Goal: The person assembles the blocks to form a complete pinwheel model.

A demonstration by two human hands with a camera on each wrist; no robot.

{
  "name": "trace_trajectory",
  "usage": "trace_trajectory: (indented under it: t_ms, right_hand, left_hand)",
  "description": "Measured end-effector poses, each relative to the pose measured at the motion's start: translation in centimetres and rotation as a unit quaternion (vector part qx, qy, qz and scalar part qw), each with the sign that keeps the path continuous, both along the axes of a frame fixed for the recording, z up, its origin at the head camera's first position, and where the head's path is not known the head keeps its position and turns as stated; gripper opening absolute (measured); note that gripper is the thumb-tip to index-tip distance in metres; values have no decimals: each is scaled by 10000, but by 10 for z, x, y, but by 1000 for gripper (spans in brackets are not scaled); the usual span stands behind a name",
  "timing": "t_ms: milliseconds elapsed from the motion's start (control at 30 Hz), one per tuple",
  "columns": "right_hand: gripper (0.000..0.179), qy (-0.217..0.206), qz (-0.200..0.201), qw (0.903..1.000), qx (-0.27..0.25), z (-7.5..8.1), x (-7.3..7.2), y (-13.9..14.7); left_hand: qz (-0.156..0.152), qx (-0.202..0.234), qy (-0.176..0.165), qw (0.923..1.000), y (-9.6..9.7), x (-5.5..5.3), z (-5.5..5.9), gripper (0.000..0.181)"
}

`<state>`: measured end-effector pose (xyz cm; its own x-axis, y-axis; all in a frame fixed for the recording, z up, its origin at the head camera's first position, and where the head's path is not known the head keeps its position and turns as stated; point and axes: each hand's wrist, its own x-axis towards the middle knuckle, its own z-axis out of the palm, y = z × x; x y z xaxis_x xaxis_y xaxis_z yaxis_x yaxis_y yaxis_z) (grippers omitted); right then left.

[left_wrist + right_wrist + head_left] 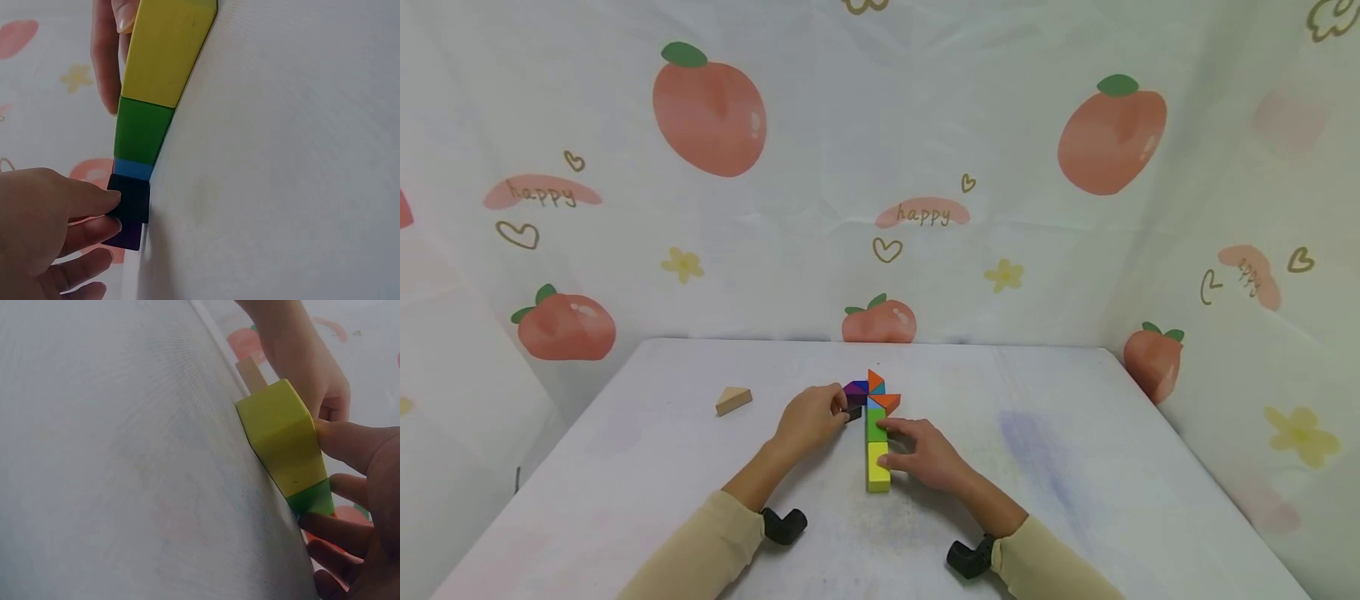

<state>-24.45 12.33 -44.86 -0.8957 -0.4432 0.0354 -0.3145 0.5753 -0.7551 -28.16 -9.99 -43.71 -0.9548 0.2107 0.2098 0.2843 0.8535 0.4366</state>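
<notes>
Coloured wooden blocks stand joined on the table in a pinwheel shape. Its stem is a yellow block [878,468] nearest me with a green block [876,425] beyond it. Around the top sit orange triangles [887,402], small blue pieces and a purple triangle [854,398]. My left hand [811,419] pinches a black block [853,414] between thumb and forefinger, beside the purple piece and left of the stem. My right hand [931,454] rests against the stem's right side, fingers spread, thumb by the yellow block and a fingertip at the green one.
A plain wooden triangle block [733,401] lies on the table's left side. The white table [1120,483] ends at a back edge against a fruit-print cloth [820,150]. Black wrist mounts [785,527] jut out beneath both wrists.
</notes>
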Motion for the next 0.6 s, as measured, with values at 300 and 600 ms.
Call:
trace_trajectory:
  t_ms: [300, 600]
  right_hand:
    - [58, 10, 44, 10000, -12, 0, -1, 0]
    - [56, 71, 99, 9999, -71, -1, -1, 0]
  left_hand:
    - [115, 138, 50, 9998, 5, -2, 0, 14]
    - [131, 482, -21, 9988, 8, -6, -1, 14]
